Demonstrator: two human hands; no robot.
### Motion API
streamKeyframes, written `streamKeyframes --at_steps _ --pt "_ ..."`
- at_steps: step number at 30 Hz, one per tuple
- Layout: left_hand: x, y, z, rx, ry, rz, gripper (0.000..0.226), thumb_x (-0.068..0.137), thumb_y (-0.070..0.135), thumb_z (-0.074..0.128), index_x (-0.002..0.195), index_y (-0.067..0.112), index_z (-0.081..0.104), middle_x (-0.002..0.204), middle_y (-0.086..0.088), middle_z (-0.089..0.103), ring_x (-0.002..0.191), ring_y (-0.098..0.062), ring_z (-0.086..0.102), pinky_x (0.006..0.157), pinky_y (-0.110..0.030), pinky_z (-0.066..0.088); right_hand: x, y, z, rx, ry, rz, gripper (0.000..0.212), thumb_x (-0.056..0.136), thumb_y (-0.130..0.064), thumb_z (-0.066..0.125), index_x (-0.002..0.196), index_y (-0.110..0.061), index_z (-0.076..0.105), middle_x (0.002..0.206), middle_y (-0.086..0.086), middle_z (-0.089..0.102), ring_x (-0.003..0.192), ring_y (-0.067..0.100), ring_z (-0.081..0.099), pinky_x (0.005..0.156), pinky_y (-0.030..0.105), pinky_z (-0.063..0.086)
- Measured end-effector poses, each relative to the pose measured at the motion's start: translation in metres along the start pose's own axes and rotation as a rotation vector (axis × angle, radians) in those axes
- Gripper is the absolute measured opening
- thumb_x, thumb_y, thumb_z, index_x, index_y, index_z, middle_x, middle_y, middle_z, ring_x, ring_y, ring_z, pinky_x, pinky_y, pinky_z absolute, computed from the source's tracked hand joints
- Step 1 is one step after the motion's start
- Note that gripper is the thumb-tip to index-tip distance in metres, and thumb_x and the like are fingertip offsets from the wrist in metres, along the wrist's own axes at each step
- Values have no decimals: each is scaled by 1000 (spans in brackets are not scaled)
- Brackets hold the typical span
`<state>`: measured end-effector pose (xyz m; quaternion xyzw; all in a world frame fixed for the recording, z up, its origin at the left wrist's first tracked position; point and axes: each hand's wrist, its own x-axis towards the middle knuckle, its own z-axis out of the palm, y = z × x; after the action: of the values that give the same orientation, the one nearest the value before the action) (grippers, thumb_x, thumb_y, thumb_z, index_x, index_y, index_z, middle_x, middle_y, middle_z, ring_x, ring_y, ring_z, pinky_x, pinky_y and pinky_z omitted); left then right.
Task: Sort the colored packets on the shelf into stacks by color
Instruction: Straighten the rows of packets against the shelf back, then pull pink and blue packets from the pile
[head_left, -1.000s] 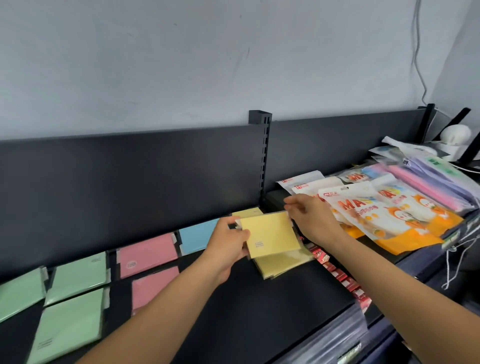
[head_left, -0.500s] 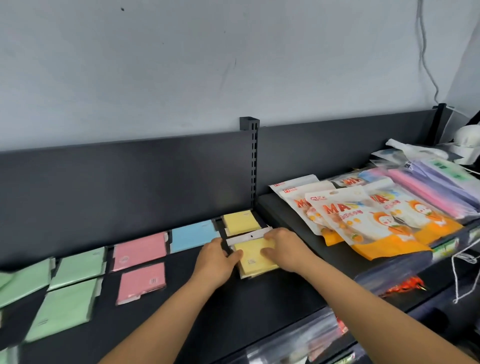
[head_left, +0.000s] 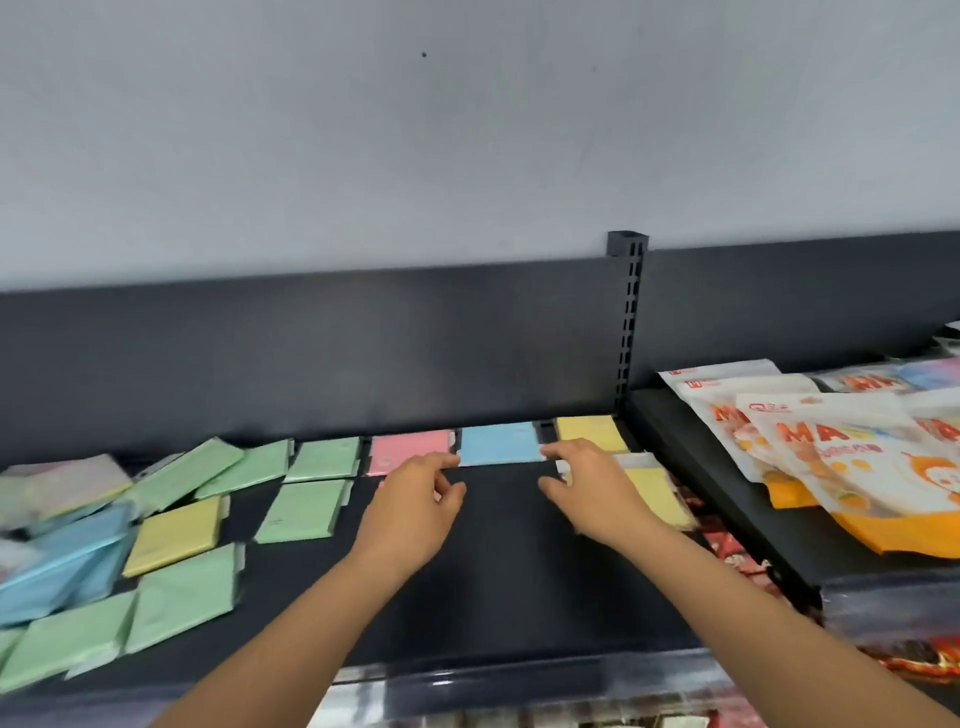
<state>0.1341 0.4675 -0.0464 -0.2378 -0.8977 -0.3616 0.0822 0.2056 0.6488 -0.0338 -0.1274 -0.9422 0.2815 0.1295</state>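
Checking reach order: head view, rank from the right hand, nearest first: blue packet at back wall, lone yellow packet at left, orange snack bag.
1. Blue packet, just left of the right hand.
2. Orange snack bag, right, next shelf.
3. Lone yellow packet, far left.

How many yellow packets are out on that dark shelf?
3 show: one at the back by the post, one partly under the right hand, one among the green packets at left. Stacked ones may hide more.
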Motion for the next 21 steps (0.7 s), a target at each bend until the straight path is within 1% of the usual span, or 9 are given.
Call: streamKeyframes --at_steps 2,4,8,14,17,21 --pt "-5 -15 -10 62 11 -23 29 88 24 57 117 24 60 81 11 57 73 -11 52 79 -27 46 -1 -6 7 -7 -14 -10 43 92 -23 56 134 -16 48 140 3 46 128 18 44 104 27 34" --pt "-17 -32 -27 116 43 -44 29 88 24 58 116 22 62 80 9 58 74 -12 53 78 -27 46 -3 -19 21 -3 -56 -46 43 92 -25 57 133 -18 49 139 2 47 128 18 44 104 27 34" --pt "-35 -63 -58 199 114 -116 28 88 27 58 116 25 62 87 8 61 72 -11 53 76 -26 46 -2 -47 38 10 -115 -101 43 92 -25 57 134 -19 49 140 1 47 128 18 45 104 28 34" --pt "-54 -97 -92 218 164 -152 27 89 23 57 116 22 62 89 4 60 74 -12 53 75 -26 45 1 -84 62 65 -179 -166 44 92 -23 56 135 -18 48 139 2 48 126 19 47 106 28 35" --pt "-57 -117 -109 221 202 -163 27 89 24 58 116 22 62 88 6 58 73 -11 53 75 -25 44 2 -104 77 64 -205 -196 44 93 -21 54 136 -18 47 140 1 48 127 18 46 107 27 34" --pt "-61 -148 -132 230 230 -166 25 88 26 58 113 26 63 88 8 58 74 -10 52 70 -22 39 2 -134 100 48 -207 -224 43 93 -22 55 135 -17 48 136 0 51 126 16 46 106 27 34"
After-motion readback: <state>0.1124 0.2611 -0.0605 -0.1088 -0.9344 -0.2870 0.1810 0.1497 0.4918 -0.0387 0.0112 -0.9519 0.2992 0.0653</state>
